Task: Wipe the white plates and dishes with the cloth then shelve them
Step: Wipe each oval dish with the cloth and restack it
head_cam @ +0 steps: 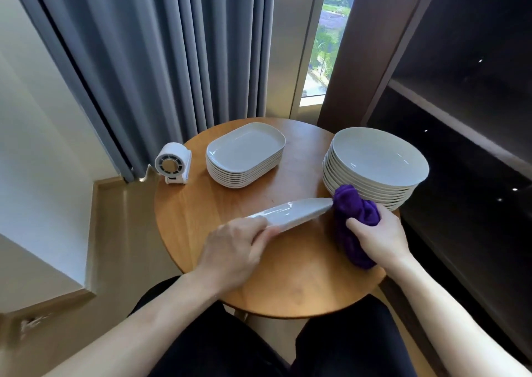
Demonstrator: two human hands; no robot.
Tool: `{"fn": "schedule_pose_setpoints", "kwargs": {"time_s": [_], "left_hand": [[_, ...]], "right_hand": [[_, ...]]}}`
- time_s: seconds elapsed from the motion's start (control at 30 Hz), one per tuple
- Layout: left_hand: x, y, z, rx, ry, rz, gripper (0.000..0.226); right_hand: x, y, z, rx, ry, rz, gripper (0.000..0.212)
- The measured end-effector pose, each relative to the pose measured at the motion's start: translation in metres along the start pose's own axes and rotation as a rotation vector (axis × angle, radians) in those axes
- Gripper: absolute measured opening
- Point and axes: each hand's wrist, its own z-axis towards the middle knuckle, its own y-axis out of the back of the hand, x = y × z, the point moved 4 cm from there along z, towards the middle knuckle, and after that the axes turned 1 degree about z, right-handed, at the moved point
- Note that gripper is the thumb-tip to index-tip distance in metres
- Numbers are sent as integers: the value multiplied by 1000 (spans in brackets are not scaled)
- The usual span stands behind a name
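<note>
My left hand (233,248) grips one white plate (293,212) by its near edge and holds it tilted, almost edge-on, above the round wooden table (288,284). My right hand (380,238) holds a bunched purple cloth (354,221) against the plate's far right end. A stack of several white rectangular dishes (244,155) stands at the back middle of the table. At the back right stands a taller stack of several white round plates (374,163), just behind the cloth.
A small white fan (172,163) sits at the table's left edge. Grey curtains (161,48) hang behind the table. A dark shelving unit (466,111) with open shelves rises on the right. My dark-trousered legs (288,348) are under the table's near edge.
</note>
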Motion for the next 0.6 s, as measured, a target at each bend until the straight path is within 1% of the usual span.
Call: {"fn": "schedule_pose_setpoints", "kwargs": {"time_s": [0.03, 0.13, 0.17, 0.23, 0.3, 0.33, 0.37, 0.47, 0.53, 0.6], "left_hand": [[5, 6, 3, 2, 70, -87, 50], [26, 23, 15, -61, 352, -508, 47], [36, 26, 18, -91, 460, -614, 48], [51, 28, 20, -111, 632, -740, 53], [60, 28, 21, -99, 741, -813, 50], [62, 28, 20, -86, 787, -837, 47], [65, 27, 20, -59, 830, -850, 45], [66, 20, 16, 108, 908, -888, 33], [63, 14, 14, 223, 895, -870, 29], [59, 9, 12, 293, 865, -809, 24]], "right_hand": [[0, 0, -1, -8, 4, 12, 21], [3, -4, -6, -19, 20, -9, 24], [3, -7, -8, -5, 24, -47, 26], [3, -16, -15, 61, 36, -162, 37], [2, -26, -21, 120, 59, -262, 57], [2, -29, -24, 124, 68, -275, 65], [3, -30, -24, 116, 71, -263, 68], [2, -29, -22, 106, 41, -197, 66], [1, -29, -21, 116, 26, -175, 65], [2, -33, -21, 123, 46, -190, 67]]}}
